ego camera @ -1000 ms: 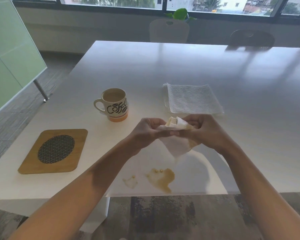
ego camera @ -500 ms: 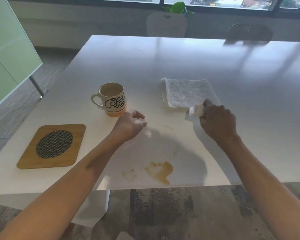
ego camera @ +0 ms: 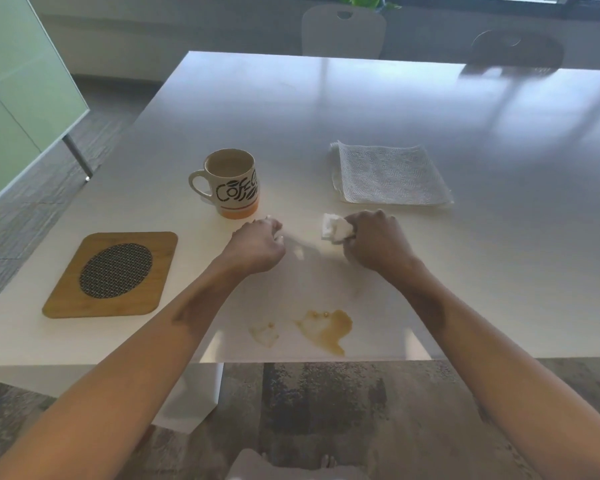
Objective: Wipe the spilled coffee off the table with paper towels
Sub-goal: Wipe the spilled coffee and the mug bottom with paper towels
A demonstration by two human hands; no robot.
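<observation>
A brown coffee spill point(ego camera: 326, 329) lies near the front edge of the white table point(ego camera: 499, 254), with a fainter smear point(ego camera: 264, 334) to its left. My right hand point(ego camera: 374, 242) is shut on a crumpled white paper towel point(ego camera: 335, 228), resting on the table beyond the spill. My left hand point(ego camera: 257, 245) rests on the table with fingers curled and nothing clearly in it, just in front of the coffee mug point(ego camera: 231, 183). A stack of folded paper towels point(ego camera: 388, 174) lies behind my right hand.
A wooden trivet point(ego camera: 113, 273) with a dark woven centre sits at the left front. Two chairs point(ego camera: 343, 29) stand at the table's far side. A green glass panel point(ego camera: 18, 98) and its metal leg stand to the left.
My hands have separated and come down to the table; only the right hand keeps the crumpled towel, which has moved left toward the left hand. The camera has tilted down.
</observation>
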